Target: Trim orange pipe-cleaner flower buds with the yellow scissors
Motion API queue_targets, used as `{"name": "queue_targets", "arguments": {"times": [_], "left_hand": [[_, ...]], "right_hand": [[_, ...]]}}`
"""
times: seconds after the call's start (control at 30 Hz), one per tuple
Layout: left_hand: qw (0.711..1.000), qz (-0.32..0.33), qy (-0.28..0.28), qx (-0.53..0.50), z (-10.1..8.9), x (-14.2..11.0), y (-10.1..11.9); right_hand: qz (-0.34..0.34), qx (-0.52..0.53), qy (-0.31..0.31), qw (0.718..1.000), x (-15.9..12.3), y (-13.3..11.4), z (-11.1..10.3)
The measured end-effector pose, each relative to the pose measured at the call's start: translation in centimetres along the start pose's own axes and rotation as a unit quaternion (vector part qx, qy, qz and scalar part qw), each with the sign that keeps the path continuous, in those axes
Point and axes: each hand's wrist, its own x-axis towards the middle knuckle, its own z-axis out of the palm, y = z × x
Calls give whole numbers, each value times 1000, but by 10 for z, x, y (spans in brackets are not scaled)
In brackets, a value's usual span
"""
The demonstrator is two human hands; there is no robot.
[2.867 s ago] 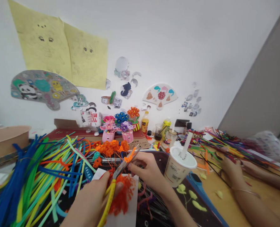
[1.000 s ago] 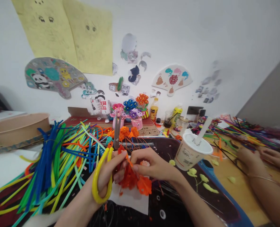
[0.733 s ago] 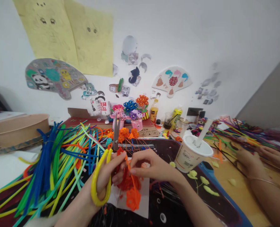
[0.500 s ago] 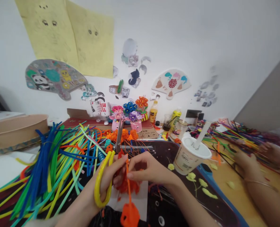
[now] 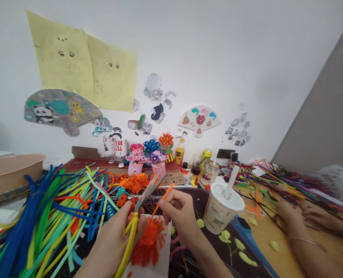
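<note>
My left hand [image 5: 110, 237] is closed around the yellow handles of a pair of scissors [image 5: 132, 231]. The scissor blades point away and up to the right. In my right hand [image 5: 180, 212], thumb and fingers pinch a thin orange pipe cleaner [image 5: 168, 191], whose end sticks up past the fingertips, close to the blades. Below both hands a heap of red-orange fuzzy pieces [image 5: 148, 245] lies on white paper [image 5: 163, 266]. Behind the blades are orange pipe-cleaner flowers [image 5: 135, 183].
Loose coloured pipe cleaners [image 5: 73, 216] cover the left side. A lidded white cup [image 5: 222, 208] with a straw stands right of my hand, near yellow petals [image 5: 240, 245]. Potted pipe-cleaner flowers [image 5: 152, 150] and bottles line the back. Another person's hands [image 5: 291, 216] are at far right.
The scissors have swung from hanging on my left hand to a grip with blades tilted right. An orange flower that dangled below my hands no longer shows there. The view has tipped upward.
</note>
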Motion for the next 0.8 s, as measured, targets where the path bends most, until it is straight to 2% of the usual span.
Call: {"name": "queue_targets", "arguments": {"times": [0.07, 0.13, 0.3, 0.47, 0.8], "left_hand": [[998, 32, 2, 55, 3, -1, -4], [997, 44, 0, 60, 8, -2, -6], [999, 38, -21, 3, 19, -3, -11], [998, 26, -60, -5, 19, -4, -12], [996, 59, -68, 13, 7, 0, -13]], "right_hand": [[-21, -1, 16, 1000, 1, -1, -1], [-36, -4, 30, 999, 1, -2, -1], [-47, -7, 38, 998, 0, -3, 0], [-25, 0, 15, 1000, 0, -1, 1], [33, -63, -117, 991, 7, -6, -11]]}}
